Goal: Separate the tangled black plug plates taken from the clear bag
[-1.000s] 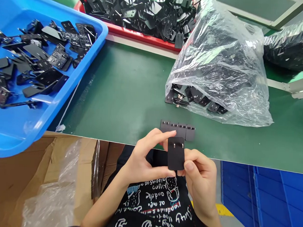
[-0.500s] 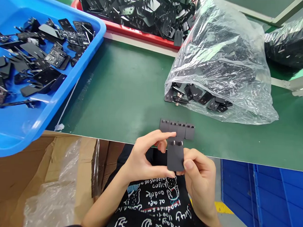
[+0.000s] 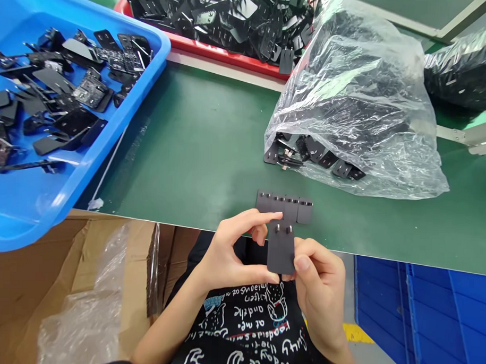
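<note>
A flat black plastic plate with two short metal prongs (image 3: 281, 252) is held upright just past the table's front edge. My left hand (image 3: 236, 251) spans it, index fingertip at the top edge and thumb at the bottom edge. On the plate's right side, my right hand (image 3: 319, 280) pinches the lower edge between thumb and fingers. Behind it, a row of several similar pronged plates (image 3: 304, 212) lies side by side on the green table; the left hand's index finger and the held plate partly cover the row.
A blue tray (image 3: 151, 67) of black parts stands at left, a red tray (image 3: 231, 53) of more behind. An open clear plastic bag (image 3: 361, 112) of black parts lies at right. Below the table are a cardboard box (image 3: 136, 284) and blue crates (image 3: 441, 311).
The held plate has tilted slightly, so its prongs show at a different angle. Both hands keep nearly the same place and grip.
</note>
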Motion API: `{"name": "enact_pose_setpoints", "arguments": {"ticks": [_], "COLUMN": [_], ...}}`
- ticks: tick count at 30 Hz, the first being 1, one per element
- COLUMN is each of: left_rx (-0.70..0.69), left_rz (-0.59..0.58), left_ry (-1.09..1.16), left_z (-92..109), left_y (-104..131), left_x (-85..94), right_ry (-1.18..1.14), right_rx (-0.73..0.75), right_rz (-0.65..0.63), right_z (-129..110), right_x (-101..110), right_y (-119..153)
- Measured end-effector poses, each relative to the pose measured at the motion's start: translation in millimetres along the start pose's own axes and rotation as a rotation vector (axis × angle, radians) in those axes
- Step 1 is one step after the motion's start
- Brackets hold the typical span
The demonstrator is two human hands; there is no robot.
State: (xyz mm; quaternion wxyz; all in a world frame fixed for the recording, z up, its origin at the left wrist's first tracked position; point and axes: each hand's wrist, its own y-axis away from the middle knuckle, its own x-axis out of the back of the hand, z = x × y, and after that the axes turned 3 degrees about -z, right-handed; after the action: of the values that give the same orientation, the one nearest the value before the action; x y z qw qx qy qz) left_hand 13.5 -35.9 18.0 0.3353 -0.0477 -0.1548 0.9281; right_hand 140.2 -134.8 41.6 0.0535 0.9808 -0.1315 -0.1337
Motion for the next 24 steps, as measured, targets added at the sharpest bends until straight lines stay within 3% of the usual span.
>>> {"name": "enact_pose_setpoints", "arguments": {"ticks": [4, 7, 10, 14, 16, 18, 19, 21, 23, 24], "left_rx": [0.009, 0.009, 0.034, 0.087, 0.163, 0.194, 0.177, 0.126, 0.121, 0.116], "left_rz": [0.010, 0.156, 0.477, 0.848, 0.927, 0.934, 0.919, 0.816, 0.572, 0.397], "left_ry": [-0.050, -0.287, -0.772, -1.296, -1.399, -1.410, -1.398, -1.368, -1.326, -1.281], "left_z": [-2.7, -4.7, -3.4, 5.0, 7.8, 8.3, 8.2, 8.5, 9.1, 9.0], "left_y": [2.0, 4.6, 6.6, 7.9, 8.9, 9.9, 9.9, 8.6, 5.4, 3.5], "left_x": [2.5, 23.6, 71.3, 160.0, 198.4, 220.3, 222.8, 209.3, 176.0, 155.3], "right_ry": [0.020, 0.082, 0.134, 0.160, 0.178, 0.195, 0.200, 0.206, 0.209, 0.210], "right_rx": [-0.007, -0.015, -0.027, -0.030, -0.037, -0.042, -0.043, -0.040, -0.035, -0.034], "right_rz": [0.021, 0.042, 0.063, 0.091, 0.095, 0.093, 0.090, 0.086, 0.091, 0.093], "right_z": [3.4, 7.0, 12.8, 20.2, 21.4, 21.8, 22.0, 22.9, 24.0, 24.3], "right_x": [0.7, 6.6, 16.9, 27.1, 28.1, 27.3, 26.7, 25.8, 26.1, 26.5], "right_y": [-2.9, -2.6, -1.5, -2.8, -3.5, -4.0, -4.2, -4.7, -5.1, -5.1]}}
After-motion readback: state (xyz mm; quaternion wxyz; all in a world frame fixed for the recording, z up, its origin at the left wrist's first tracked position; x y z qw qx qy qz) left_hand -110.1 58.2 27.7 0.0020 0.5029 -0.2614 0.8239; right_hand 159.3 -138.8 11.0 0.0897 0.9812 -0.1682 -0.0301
